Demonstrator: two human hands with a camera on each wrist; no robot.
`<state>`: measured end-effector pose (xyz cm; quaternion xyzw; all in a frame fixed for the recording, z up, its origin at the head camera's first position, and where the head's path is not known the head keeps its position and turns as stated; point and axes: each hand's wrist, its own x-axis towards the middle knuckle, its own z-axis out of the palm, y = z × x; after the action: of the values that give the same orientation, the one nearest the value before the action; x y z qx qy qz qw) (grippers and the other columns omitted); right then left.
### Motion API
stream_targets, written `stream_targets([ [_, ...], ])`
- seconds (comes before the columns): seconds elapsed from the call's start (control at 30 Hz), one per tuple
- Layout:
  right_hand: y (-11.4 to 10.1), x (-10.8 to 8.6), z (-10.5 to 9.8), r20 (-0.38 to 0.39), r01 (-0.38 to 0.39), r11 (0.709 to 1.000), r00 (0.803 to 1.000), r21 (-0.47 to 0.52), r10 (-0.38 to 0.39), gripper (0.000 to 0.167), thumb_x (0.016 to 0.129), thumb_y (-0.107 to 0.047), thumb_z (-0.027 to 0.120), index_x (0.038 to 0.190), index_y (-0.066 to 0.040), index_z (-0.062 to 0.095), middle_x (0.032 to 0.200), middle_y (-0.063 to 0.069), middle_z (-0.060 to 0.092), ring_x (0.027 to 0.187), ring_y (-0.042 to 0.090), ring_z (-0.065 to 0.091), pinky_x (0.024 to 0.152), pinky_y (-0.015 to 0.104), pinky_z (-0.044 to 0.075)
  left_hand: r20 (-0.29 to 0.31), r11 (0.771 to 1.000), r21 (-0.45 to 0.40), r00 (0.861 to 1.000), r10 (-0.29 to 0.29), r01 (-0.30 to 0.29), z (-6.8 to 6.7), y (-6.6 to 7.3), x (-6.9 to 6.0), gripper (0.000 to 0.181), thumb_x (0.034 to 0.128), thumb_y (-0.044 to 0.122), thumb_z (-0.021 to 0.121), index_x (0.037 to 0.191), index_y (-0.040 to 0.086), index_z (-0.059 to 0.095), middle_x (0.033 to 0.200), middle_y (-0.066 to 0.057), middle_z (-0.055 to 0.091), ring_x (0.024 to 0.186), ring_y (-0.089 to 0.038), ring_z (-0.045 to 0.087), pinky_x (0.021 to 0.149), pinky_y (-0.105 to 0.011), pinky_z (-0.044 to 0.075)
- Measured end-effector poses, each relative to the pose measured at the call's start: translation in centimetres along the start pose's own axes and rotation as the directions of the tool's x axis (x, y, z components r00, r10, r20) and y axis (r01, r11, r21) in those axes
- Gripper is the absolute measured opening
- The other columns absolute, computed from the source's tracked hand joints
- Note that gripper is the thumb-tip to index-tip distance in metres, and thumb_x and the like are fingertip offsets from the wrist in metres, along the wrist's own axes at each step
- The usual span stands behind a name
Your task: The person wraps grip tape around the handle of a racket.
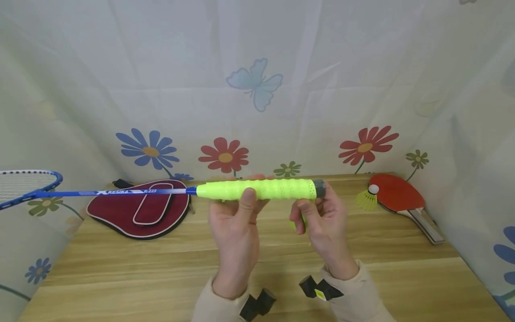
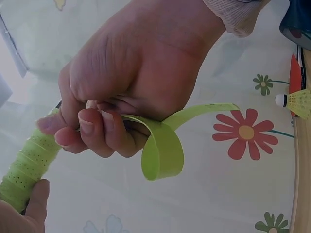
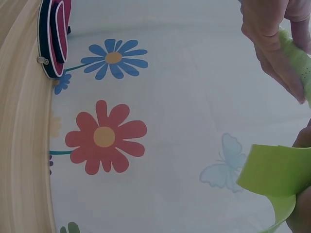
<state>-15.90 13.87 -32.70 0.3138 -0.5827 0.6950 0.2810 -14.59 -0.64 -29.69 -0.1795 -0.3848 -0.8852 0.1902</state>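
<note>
A blue and white badminton racket [image 1: 132, 192] lies level across the head view, its handle [image 1: 261, 189] wrapped in perforated neon-yellow grip tape up to a dark grey butt end [image 1: 320, 188]. My left hand [image 1: 237, 232] holds the wrapped handle from below, thumb against its near side. At the butt end, my right hand [image 1: 326, 223] has its fingers curled round a loose strip of the tape. In the left wrist view that strip [image 2: 165, 153] loops out beneath the right hand [image 2: 131, 73]. In the right wrist view the strip [image 3: 274, 170] hangs by the right-hand fingers.
On the wooden table [image 1: 161, 277], a maroon paddle case [image 1: 116, 212] lies at the back left, below the racket shaft. A red table tennis paddle [image 1: 396, 192] and a yellow shuttlecock [image 1: 368, 200] are at the back right. Flowered curtain [image 1: 181, 98] surrounds the table.
</note>
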Motion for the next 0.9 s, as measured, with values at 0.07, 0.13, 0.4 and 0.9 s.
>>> stream_targets([
  [0.07, 0.0, 0.0, 0.0, -0.001, -0.015, 1.0, 1.0, 0.0, 0.015, 0.025, 0.096, -0.003, 0.058, 0.115, 0.012, 0.052, 0.062, 0.006, 0.059, 0.039, 0.013, 0.047, 0.031, 0.024, 0.039, -0.007, 1.0, 0.002, 1.0, 0.003, -0.003, 0.0, 0.0, 0.0, 0.022, 0.0951, 0.002, 0.06, 0.113, 0.003, 0.047, 0.105, -0.016, 0.067, 0.101, -0.032, 0.066, 0.087, -0.054, 0.053],
  [0.13, 0.0, -0.1, -0.1, -0.003, -0.029, 1.0, 1.0, 0.006, 0.029, 0.029, 0.096, 0.002, 0.055, 0.123, 0.011, 0.05, 0.062, 0.006, 0.058, 0.039, 0.013, 0.047, 0.031, 0.024, 0.039, -0.01, 1.0, 0.004, 1.0, 0.005, -0.005, 0.0, 0.0, 0.1, 0.021, 0.0938, 0.002, 0.062, 0.111, 0.003, 0.049, 0.103, -0.015, 0.068, 0.099, -0.03, 0.067, 0.086, -0.054, 0.053],
  [0.4, 0.0, -0.1, 0.0, 0.009, 0.018, 0.997, 1.0, 0.077, -0.019, 0.011, 0.096, 0.002, 0.055, 0.104, 0.009, 0.052, 0.058, 0.005, 0.054, 0.037, 0.011, 0.043, 0.028, 0.023, 0.035, -0.052, 0.999, 0.043, 0.999, -0.013, 0.016, -0.2, 0.0, 0.0, 0.023, 0.0907, 0.006, 0.067, 0.107, 0.003, 0.052, 0.1, -0.014, 0.068, 0.092, -0.025, 0.069, 0.082, -0.051, 0.056],
  [0.9, 0.0, -0.4, 1.0, -0.073, 0.052, 0.996, 0.996, 0.074, -0.047, 0.014, 0.098, -0.001, 0.053, 0.097, 0.01, 0.044, 0.054, 0.004, 0.049, 0.035, 0.01, 0.04, 0.027, 0.022, 0.032, 0.036, 0.976, -0.127, 0.984, -0.173, 0.176, -0.3, -0.1, 0.1, 0.04, 0.0904, 0.028, 0.07, 0.12, 0.004, 0.058, 0.108, -0.012, 0.067, 0.104, -0.026, 0.061, 0.096, -0.04, 0.05],
])
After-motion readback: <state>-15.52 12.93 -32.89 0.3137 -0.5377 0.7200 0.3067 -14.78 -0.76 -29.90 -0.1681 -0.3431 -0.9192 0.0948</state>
